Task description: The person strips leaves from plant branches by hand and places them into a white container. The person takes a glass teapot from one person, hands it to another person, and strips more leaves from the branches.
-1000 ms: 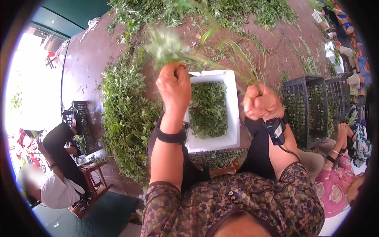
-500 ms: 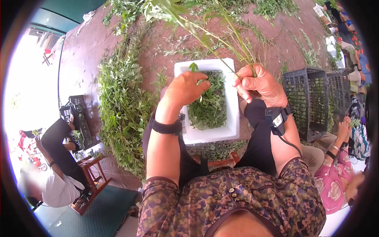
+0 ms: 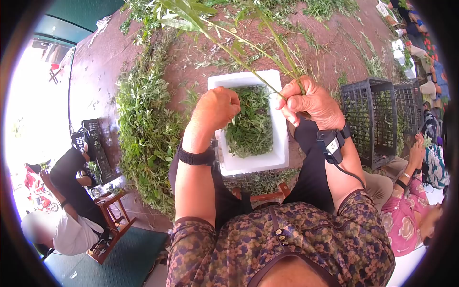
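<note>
My right hand [image 3: 311, 101] grips several long green plant stems [image 3: 287, 60] near their lower ends. The stems lean up and to the left, and their leafy tops run out at the upper edge of the view. Over the left rim of a white foam box [image 3: 256, 166] is my left hand [image 3: 213, 111], its fingers curled in. Whatever may be between those fingers is hidden. Loose green leaves [image 3: 251, 129] lie inside the box, which stands between my knees.
A long heap of leafy cuttings [image 3: 146, 138] covers the floor on the left. Black plastic crates [image 3: 370, 122] stand at right. One seated person [image 3: 79, 225] works at far left, another [image 3: 406, 215] at right. More greenery [image 3: 330, 9] lies at the top.
My left hand has drawn slightly left and down, and its fingers have curled closed. A leaf beside it no longer shows. The stems in my right hand have shifted slightly left.
</note>
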Demonstrator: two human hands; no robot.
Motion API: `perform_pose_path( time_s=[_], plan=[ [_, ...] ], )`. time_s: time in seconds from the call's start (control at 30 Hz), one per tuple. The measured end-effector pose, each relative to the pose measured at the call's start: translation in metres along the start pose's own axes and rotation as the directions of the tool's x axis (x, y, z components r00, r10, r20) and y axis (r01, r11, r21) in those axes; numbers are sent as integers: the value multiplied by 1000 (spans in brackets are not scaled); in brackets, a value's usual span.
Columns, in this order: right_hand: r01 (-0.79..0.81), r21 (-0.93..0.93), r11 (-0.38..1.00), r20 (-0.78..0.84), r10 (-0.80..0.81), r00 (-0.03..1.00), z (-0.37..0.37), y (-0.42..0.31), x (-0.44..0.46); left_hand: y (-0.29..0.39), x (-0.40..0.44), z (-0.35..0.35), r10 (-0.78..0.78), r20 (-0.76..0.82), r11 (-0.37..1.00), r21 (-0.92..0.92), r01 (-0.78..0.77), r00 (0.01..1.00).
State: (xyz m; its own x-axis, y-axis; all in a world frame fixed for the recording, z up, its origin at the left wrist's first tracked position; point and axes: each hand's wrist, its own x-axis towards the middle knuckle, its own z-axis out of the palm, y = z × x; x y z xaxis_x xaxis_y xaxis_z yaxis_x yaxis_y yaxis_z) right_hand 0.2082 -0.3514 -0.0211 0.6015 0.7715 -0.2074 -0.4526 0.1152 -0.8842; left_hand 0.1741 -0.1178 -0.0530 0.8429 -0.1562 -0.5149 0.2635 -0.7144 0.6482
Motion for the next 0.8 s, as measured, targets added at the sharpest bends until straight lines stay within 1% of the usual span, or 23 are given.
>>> perform_pose_path(
  time_s=[0.07,0.1,0.17,0.2,0.23,0.27,0.3,0.33,0.37,0.43,0.47,0.53,0.57,0.6,0.63,0.67,0.7,0.73,0.77,0.8],
  plan=[
    [-3,5,1000,11,3,1000,-1,0,1,-4,0,2,90,-64,990,112,-83,994],
    [-6,7,1000,9,6,1000,-1,-1,1,-5,1,3,160,-186,986,75,-149,969],
    [-9,9,1000,8,9,1000,-1,0,2,-3,2,7,275,-428,956,28,-292,861],
    [-30,24,999,-13,30,999,0,0,1,14,-6,-2,139,-421,970,-126,-209,897],
    [-47,35,998,-30,48,998,2,1,1,17,-7,-2,178,-412,877,-346,-334,894],
    [-56,41,998,-42,57,997,3,0,3,20,-9,-5,224,-417,723,-535,-437,881],
    [-62,-13,998,-34,62,998,6,-3,5,23,-10,-10,276,-437,520,-681,-516,856],
    [-94,-58,994,-54,91,994,8,-4,6,24,-12,-8,326,-444,380,-747,-546,835],
    [-125,-103,987,-76,117,990,11,-4,8,28,-16,-7,344,-447,337,-762,-553,826],
    [-163,-101,981,-66,157,985,12,1,13,22,-10,-2,356,-447,306,-774,-554,821],
    [-154,-155,976,-42,149,988,7,6,15,19,-9,-1,363,-462,305,-762,-572,809],
    [-178,-220,959,-77,165,983,8,7,18,19,-12,0,374,-483,284,-753,-593,792],
    [-192,-249,949,-97,173,980,10,7,19,21,-13,0,361,-481,274,-764,-584,799],
    [-234,-315,920,-170,188,967,14,3,19,19,-13,2,318,-475,295,-773,-562,821],
    [-74,-475,877,-265,-63,962,14,11,22,18,-12,4,275,-467,312,-784,-537,841],
    [55,-632,773,-312,-319,895,12,26,27,20,-12,6,211,-480,358,-773,-524,851],
    [137,-774,618,-307,-556,772,17,28,31,22,-11,9,197,-464,439,-745,-501,863],
    [148,-819,554,-279,-609,742,21,16,27,24,-10,12,182,-449,517,-713,-473,875],
    [182,-795,578,-250,-586,770,19,13,29,27,-9,17,165,-433,590,-676,-441,886],
    [212,-768,604,-222,-563,796,15,11,31,31,-8,23,144,-401,615,-680,-399,905]
  ],
)
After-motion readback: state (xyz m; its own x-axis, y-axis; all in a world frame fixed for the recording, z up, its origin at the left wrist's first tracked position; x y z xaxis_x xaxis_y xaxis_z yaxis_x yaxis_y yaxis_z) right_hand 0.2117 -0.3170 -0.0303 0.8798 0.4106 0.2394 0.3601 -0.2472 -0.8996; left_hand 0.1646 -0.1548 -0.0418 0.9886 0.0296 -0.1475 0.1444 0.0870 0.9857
